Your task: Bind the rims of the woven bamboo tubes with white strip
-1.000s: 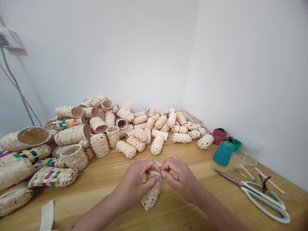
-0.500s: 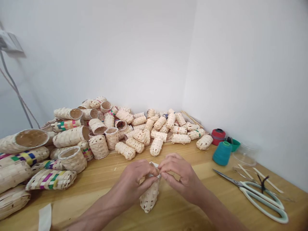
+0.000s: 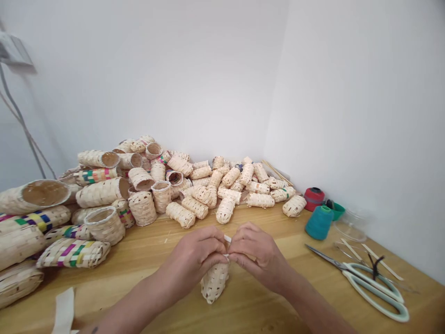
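A small woven basket (image 3: 214, 284) of pale flat strips lies on the wooden table (image 3: 264, 297), its rounded end pointing towards me. My left hand (image 3: 194, 260) pinches the far rim of this basket, thumb nearest me and fingers behind. Close against it, my right hand (image 3: 257, 255) pinches at the same rim, fingertips nearly meeting those of the left. A bit of white strip (image 3: 227, 239) shows between the two hands. The fingers hide most of the basket's mouth.
Woven baskets (image 3: 142, 208) are heaped at the back and left, several with coloured bands. To the right lie scissors (image 3: 368, 283), a teal thread cone (image 3: 319, 222), a red cone (image 3: 314, 198), a clear plastic container (image 3: 351, 225) and thin strips. A white strip (image 3: 64, 308) lies front left.
My right fingers have closed in on the rim beside the left ones. Both hands now cover more of the basket's mouth. The view has shifted slightly.
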The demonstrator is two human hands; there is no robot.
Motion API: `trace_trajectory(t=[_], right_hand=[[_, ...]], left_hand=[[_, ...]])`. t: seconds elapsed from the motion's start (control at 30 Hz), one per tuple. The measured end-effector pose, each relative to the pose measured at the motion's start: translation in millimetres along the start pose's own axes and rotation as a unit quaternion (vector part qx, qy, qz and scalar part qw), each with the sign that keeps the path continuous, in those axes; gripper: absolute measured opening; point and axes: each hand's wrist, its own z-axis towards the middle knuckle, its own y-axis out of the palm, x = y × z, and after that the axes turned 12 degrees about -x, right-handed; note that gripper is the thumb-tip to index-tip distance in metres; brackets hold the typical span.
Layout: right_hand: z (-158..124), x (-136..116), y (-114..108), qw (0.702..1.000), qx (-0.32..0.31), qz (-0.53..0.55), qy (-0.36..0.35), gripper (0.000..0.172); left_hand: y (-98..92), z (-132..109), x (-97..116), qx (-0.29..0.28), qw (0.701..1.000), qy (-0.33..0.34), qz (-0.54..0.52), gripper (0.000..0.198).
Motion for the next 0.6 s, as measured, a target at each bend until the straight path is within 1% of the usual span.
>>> trace_trajectory(t=[0.17, 0.27, 0.33, 0.4, 0.47, 0.5, 0.53, 0.6], right_hand=[[-0.7, 1.8, -1.5, 1.0, -0.01, -0.017, -0.002, 0.012], [-1.4, 1.7, -2.0, 1.0, -0.018, -0.022, -0.008, 0.012], [-1.5, 1.0, -2.6, 1.0, -0.025, -0.019, -0.006, 0.014], [-1.5, 0.5, -3.0, 0.999, -0.033, -0.011, -0.002, 0.015], [-1.6, 0.8, -2.8, 0.999, -0.038, -0.002, -0.003, 0.014], [-1.7, 1.2, -2.5, 0.999, -0.039, 0.001, -0.006, 0.013], [-1.9, 1.6, -2.1, 0.999, -0.04, 0.004, -0.007, 0.013], [-2.4, 2.4, -1.7, 0.999, -0.042, 0.005, -0.01, 0.014]], left_hand=[[2.9, -0.5, -1.5, 0.009, 0.999, 0.035, 0.016, 0.015], [0.7, -0.7, -0.1, -0.011, 1.0, 0.02, 0.014, 0.012], [-5.0, -0.9, -1.9, -0.013, 1.0, 0.013, -0.004, 0.013], [-13.9, -1.7, -7.0, 0.012, 1.0, 0.007, -0.026, 0.023], [-23.7, -3.3, -13.8, 0.042, 0.999, -0.003, -0.033, 0.026], [-28.1, -4.3, -17.0, 0.044, 0.999, -0.001, -0.029, 0.026], [-31.8, -5.4, -19.5, 0.034, 0.999, 0.001, -0.024, 0.026], [-36.4, -7.2, -21.5, -0.003, 1.0, 0.008, -0.019, 0.027]])
